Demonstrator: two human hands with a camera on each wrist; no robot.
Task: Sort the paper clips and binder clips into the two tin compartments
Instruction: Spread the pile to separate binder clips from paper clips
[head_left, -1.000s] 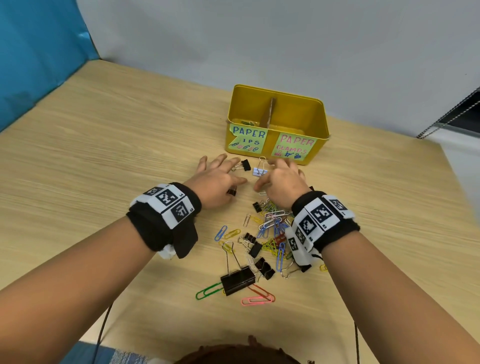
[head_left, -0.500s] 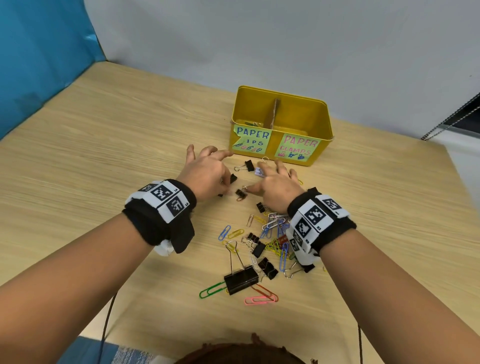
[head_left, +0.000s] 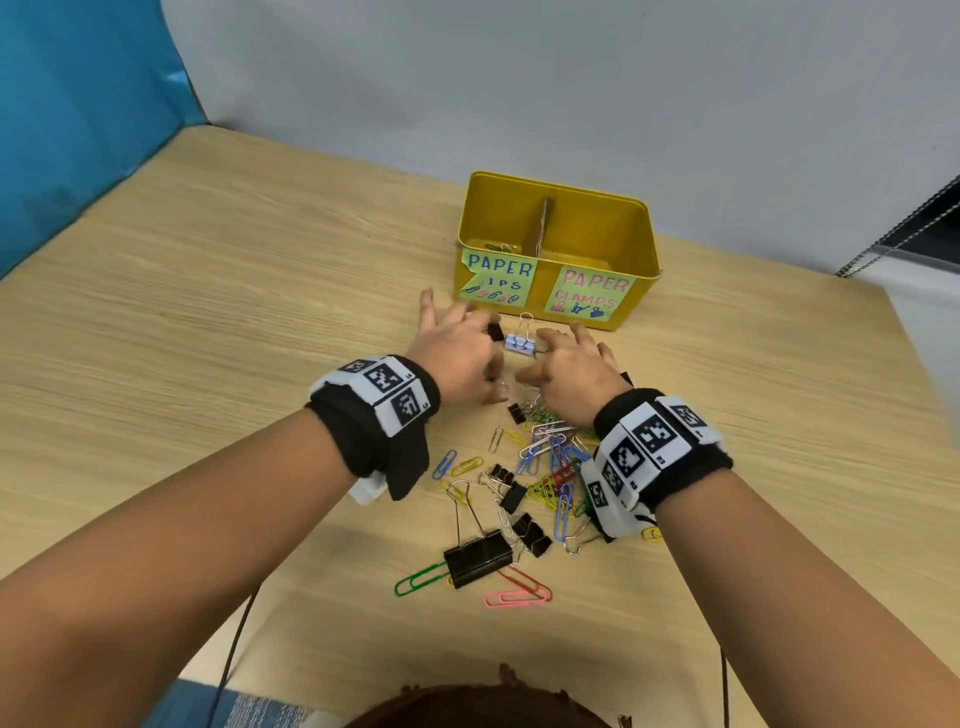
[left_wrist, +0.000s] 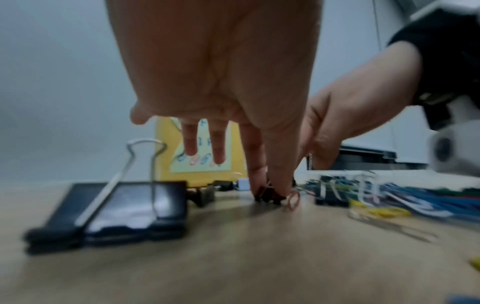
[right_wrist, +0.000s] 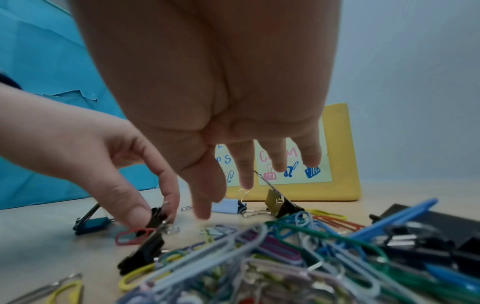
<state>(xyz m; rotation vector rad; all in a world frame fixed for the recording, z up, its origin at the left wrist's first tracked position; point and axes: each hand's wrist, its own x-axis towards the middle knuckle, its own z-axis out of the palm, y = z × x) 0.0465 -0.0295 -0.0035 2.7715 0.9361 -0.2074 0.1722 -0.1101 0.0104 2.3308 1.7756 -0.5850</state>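
Small black binder clip — pinched by left hand mid-frame | right hand — fingers spread, empty | yellow tin behind

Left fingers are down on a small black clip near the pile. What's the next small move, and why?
Probably lift that small black binder clip clear and carry it to the tin's right compartment, labelled for clamps. The left hand already pinches it on the table between thumb and forefinger, while the right hand hovers open, holding nothing.

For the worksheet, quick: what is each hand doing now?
Left hand: pinching a small black binder clip on the table.
Right hand: open, fingers spread, holding nothing.
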